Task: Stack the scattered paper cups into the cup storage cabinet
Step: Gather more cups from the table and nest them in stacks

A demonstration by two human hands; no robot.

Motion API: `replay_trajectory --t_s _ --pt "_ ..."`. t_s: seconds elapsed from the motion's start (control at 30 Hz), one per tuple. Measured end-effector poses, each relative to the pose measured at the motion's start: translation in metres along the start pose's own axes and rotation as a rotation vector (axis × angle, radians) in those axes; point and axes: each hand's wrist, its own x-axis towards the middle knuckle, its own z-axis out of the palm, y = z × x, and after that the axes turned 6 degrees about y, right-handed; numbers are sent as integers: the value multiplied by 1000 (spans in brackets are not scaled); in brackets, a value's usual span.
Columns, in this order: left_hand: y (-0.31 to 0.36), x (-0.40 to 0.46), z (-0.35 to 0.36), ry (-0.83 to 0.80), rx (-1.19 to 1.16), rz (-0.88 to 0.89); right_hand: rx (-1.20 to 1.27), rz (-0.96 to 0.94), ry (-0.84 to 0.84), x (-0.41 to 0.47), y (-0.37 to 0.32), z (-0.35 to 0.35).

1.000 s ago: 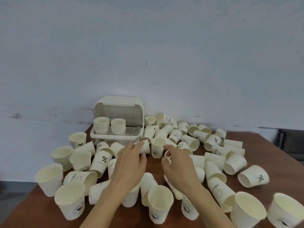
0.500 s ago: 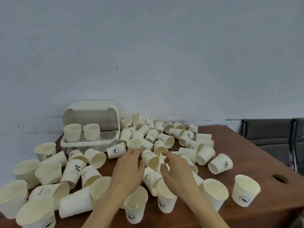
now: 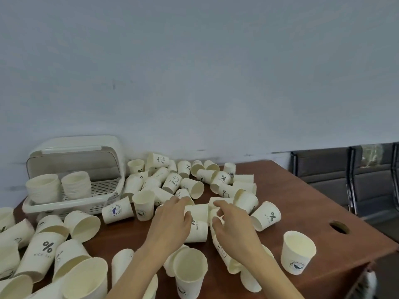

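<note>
Now closed in from both sides: left hand [image 3: 170, 225] and right hand [image 3: 234, 228] each curl round, grasping, the lying cup [image 3: 197, 212] between them.

Two bare forearms (no sleeves)

Hands: two, the left hand [image 3: 170, 225] and the right hand [image 3: 234, 228].
Cup storage cabinet [image 3: 75, 169]: one, lid raised.
Cup stacks inside it: two, the left stack [image 3: 43, 187] and the right stack [image 3: 76, 184].
Loose paper cups [image 3: 298, 256] on the bench [image 3: 302, 203]: several dozen; exact count cannot be told.
Dark chairs [image 3: 323, 175]: at least two.
</note>
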Motion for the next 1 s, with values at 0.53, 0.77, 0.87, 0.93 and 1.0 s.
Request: replay_trajectory --t_s 0.53,0.77,0.87,0.93,1.0 --pt "6 73 92 -351 446 330 -315 311 -137 100 66 18" --pt "-9 84 109 -388 587 417 -292 413 -217 125 74 51" --pt "-9 87 105 -368 594 432 -245 443 -184 128 74 60" --pt "-10 89 99 -340 585 432 -176 470 -139 130 71 64" --pt "-13 91 92 -293 576 411 -120 483 -86 134 65 68"
